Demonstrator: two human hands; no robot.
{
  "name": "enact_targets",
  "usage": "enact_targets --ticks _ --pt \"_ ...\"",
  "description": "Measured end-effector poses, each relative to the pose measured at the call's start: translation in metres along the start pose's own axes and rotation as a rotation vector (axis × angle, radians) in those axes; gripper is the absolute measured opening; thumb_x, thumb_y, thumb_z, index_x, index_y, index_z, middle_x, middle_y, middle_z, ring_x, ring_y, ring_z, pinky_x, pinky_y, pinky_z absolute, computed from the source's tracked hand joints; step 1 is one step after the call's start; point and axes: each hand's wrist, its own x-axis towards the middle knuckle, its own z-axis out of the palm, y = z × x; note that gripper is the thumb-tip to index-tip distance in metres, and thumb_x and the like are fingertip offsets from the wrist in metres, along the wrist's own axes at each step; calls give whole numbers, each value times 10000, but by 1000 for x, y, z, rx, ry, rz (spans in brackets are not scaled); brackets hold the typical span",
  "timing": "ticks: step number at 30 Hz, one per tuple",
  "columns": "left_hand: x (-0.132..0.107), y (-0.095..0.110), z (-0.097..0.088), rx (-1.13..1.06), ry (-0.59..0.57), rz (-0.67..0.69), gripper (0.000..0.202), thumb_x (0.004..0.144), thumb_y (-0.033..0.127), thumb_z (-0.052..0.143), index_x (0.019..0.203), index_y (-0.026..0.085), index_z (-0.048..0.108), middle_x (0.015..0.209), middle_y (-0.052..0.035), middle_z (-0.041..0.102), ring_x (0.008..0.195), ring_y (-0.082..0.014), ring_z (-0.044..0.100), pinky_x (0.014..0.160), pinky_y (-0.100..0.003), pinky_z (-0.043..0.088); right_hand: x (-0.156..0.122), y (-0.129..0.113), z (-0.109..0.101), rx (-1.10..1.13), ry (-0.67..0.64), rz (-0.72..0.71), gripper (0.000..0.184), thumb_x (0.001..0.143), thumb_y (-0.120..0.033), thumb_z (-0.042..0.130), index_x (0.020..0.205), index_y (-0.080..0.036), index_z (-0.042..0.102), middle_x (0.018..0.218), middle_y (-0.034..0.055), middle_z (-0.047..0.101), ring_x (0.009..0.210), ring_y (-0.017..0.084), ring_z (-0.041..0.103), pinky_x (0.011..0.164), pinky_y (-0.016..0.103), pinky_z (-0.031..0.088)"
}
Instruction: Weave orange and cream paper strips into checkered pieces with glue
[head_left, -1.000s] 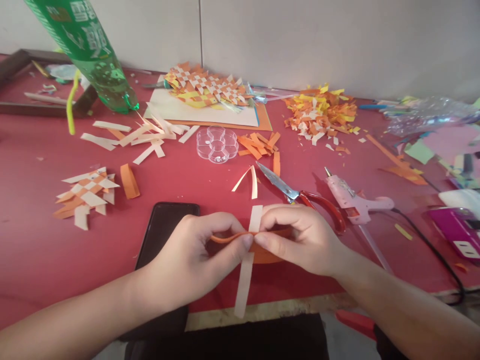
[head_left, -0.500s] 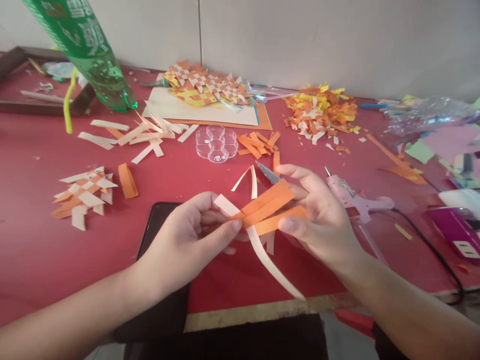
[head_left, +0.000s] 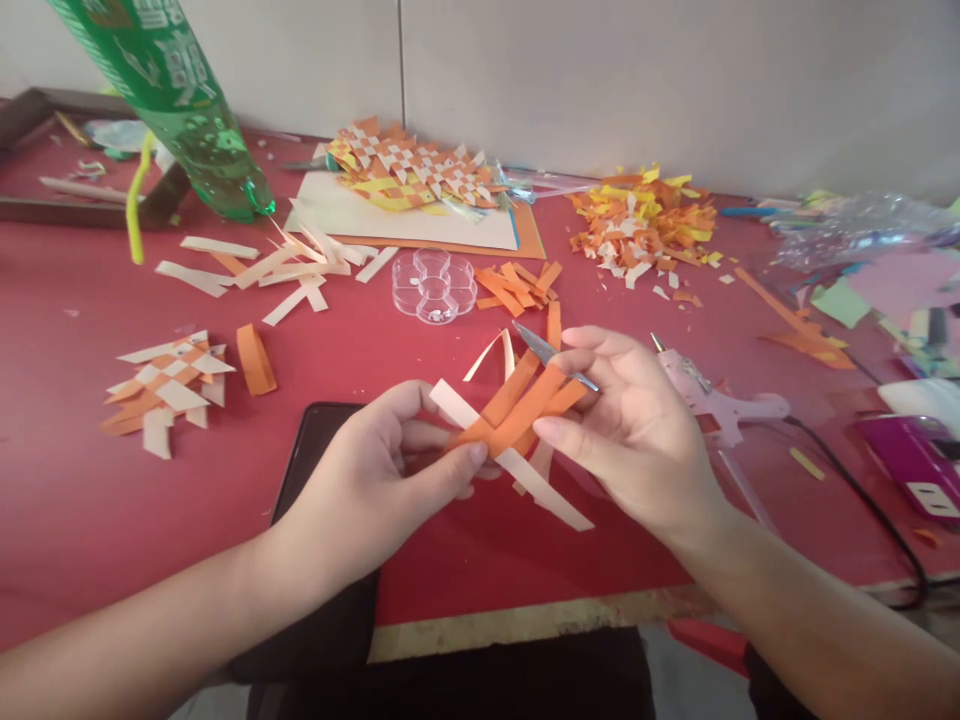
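Pinched in my left hand [head_left: 412, 455] is a small weave of orange paper strips [head_left: 521, 415] and a cream paper strip [head_left: 551, 492]. The cream strip runs crosswise, its long end hanging toward the table's front edge. My right hand [head_left: 634, 425] holds the free orange ends between thumb and fingers. Behind the strips shows a pointed grey metal tool [head_left: 534, 342], partly hidden, so its kind is unclear. A folded cream strip [head_left: 486, 352] lies beside its tip. To the left are a woven orange-and-cream paper piece [head_left: 174, 380] and an orange paper loop [head_left: 256, 360].
A dark flat phone-like slab [head_left: 330, 560] lies under my left forearm. A clear flower-shaped tray [head_left: 435, 287], paper scraps [head_left: 649, 225] and a tilted green bottle [head_left: 202, 130] stand farther back. At right are a pink glue gun [head_left: 720, 400] with its cord and a magenta box [head_left: 911, 465].
The orange strips have fanned apart and turned upward under my right hand. The cream strip's long end has swung up and lies straighter. My left hand has hardly moved.
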Motion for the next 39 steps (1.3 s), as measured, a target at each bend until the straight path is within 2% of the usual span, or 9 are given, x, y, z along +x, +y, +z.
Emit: enact_targets --ticks 4,8,13,18,22,27,30,33,39 --pt "-1 2 1 11 -26 28 248 810 293 764 995 207 621 874 6 797 789 -147 762 724 -208 617 -5 0 2 -12 -23 -22 532 798 -195 750 1228 -327 466 985 2 625 842 122 683 722 238 610" --pt "1 2 4 7 -36 50 183 818 246 750 978 220 665 820 33 790 761 -129 758 744 -192 608 -11 2 3 -82 -14 -124 557 830 -138 709 1281 -338 450 948 -11 669 834 127 700 746 266 620" --pt "0 -1 2 16 -37 41 115 871 310 689 908 201 685 878 4 789 842 -158 755 748 -214 613 -12 4 2 -232 59 -282 235 822 -120 707 997 -255 626 1143 38 610 927 144 680 734 276 624" --pt "0 -2 1 48 -21 47 145 882 343 672 898 200 683 904 -6 784 847 -165 748 766 -233 611 -8 2 0 -411 105 -446 171 798 -131 727 833 -272 638 1010 39 576 920 178 626 786 361 586" --pt "0 -3 3 52 1 97 125 876 300 676 965 212 666 899 2 784 779 -144 747 749 -219 600 -7 3 -3 -576 93 -497 119 770 -243 771 796 -288 664 1088 54 506 1015 236 569 876 438 512" --pt "-1 -4 4 93 27 140 163 867 303 686 1000 218 646 859 11 777 679 -124 723 689 -208 588 -9 6 -5 -642 41 -502 169 784 -267 756 916 -308 658 1056 57 520 998 251 568 873 447 496" --pt "-2 -3 3 119 47 156 149 868 298 682 986 216 644 867 11 777 697 -123 722 685 -200 581 -8 7 -4 -481 120 -454 322 771 -228 762 1035 -307 597 1048 51 556 1004 237 576 903 440 490" --pt "-2 -3 4 167 52 177 107 870 285 671 944 209 658 864 12 774 735 -130 729 702 -201 582 -4 7 -3 -316 128 -311 411 766 -245 775 1107 -301 551 1076 50 605 1042 227 591 931 429 485" --pt "-3 -2 4 195 40 172 84 867 271 662 878 193 692 840 5 770 754 -148 740 720 -218 598 -3 2 1 -167 90 -212 383 801 -220 749 1097 -306 521 776 -24 614 824 169 632 873 394 548"
